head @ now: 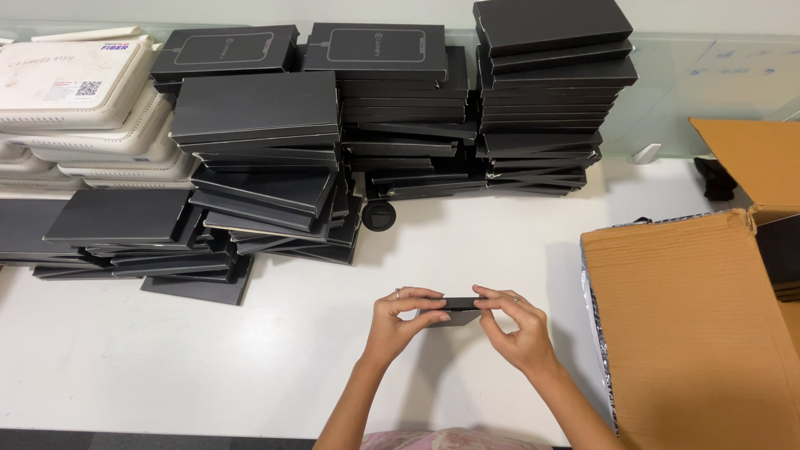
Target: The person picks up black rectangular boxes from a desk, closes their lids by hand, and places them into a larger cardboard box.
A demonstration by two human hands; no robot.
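I hold a flat black box [455, 306] between both hands, just above the white table [167, 358]. My left hand [400, 321] grips its left end with the fingers curled over the top edge. My right hand [517, 325] pinches the right end, thumb below and fingers above. Each hand wears a ring. The box is seen edge-on, so its top face is mostly hidden.
Tall stacks of the same flat black boxes [392, 108] fill the back of the table, with lower slumped piles [125, 233] at left. White trays [75, 108] are stacked at far left. A small round black object [379, 215] lies beneath the stacks. An open cardboard carton [692, 325] stands at right.
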